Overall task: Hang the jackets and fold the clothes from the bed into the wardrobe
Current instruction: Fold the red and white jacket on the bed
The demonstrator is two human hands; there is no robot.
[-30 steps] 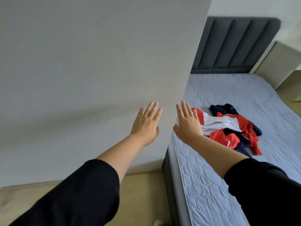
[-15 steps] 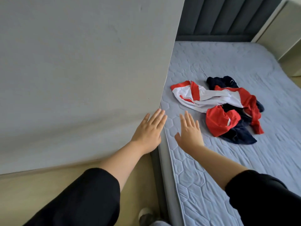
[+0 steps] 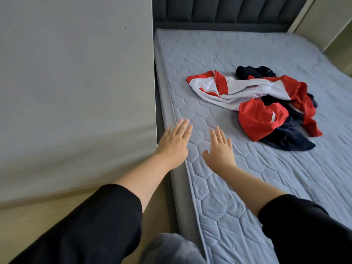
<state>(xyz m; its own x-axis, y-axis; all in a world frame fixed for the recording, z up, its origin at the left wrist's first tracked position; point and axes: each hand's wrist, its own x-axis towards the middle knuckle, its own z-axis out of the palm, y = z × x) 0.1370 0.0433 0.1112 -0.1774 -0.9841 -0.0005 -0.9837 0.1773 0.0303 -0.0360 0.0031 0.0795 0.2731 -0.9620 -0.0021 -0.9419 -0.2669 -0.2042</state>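
Two hands are held out over the near edge of the bed point(image 3: 266, 178), which fills most of the view and carries everything the task has yet to deal with. Its quilted grey mattress is backed by a dark padded headboard point(image 3: 228, 10), and a pale wall panel point(image 3: 76, 82) is set close along its left side. No wardrobe can be identified with certainty; only pale furniture edges are seen at the upper right.

On the mattress, well apart from both hands, a single heap of clothes point(image 3: 266, 103) is spread. A red-and-white jacket point(image 3: 228, 90) is draped across the top, with dark navy garments point(image 3: 291, 140) bunched under and behind it.

The left hand point(image 3: 174, 143) and the right hand point(image 3: 221, 149) are both extended palm down with fingers straight and slightly spread; nothing is held by either. Whether the palms touch the mattress cannot be told.

The step in hand is judged to be the reach for the first garment. It would best be done by taking the jacket at the collar or shoulders, so that it is lifted free of the navy pieces and not dragged with them. It can then be shaken out for hanging.
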